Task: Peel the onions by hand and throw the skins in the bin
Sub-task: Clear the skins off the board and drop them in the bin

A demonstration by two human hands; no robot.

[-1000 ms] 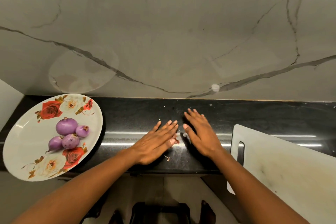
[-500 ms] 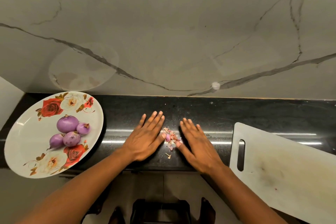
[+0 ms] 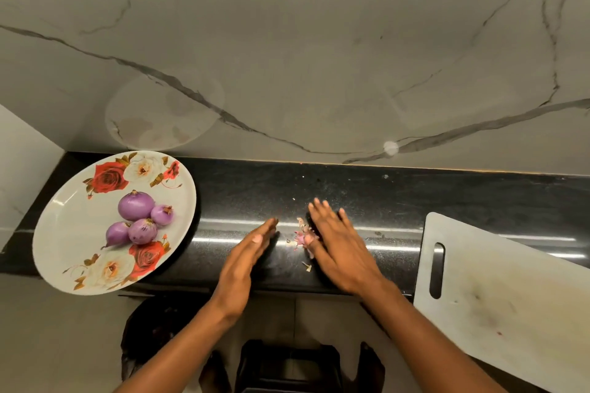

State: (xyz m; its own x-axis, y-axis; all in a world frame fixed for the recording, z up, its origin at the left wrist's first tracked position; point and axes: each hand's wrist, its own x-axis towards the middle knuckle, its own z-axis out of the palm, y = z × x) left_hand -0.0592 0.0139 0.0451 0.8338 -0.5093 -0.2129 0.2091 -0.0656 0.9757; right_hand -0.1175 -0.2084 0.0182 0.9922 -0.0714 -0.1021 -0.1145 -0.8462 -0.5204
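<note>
1. Black stone counter ran across the middle of the frame, and two bare forearms reached up from the lower edge.
2. The left hand, at centre, stood on its little-finger edge. Its fingers were straight and together, pointed to the upper right, and held nothing.
3. The right hand, just right of centre, lay palm down with its fingers straight and slightly fanned, pointing up-left and holding nothing.
4. The onion skins, a small pink heap, lay between the hands against the right thumb.
5. Four purple onions sat clustered on a floral plate at the left. The biggest pointed its tip up-frame, and the lowest one's long axis ran toward the lower left.
6. A white cutting board lay at the right.
</note>
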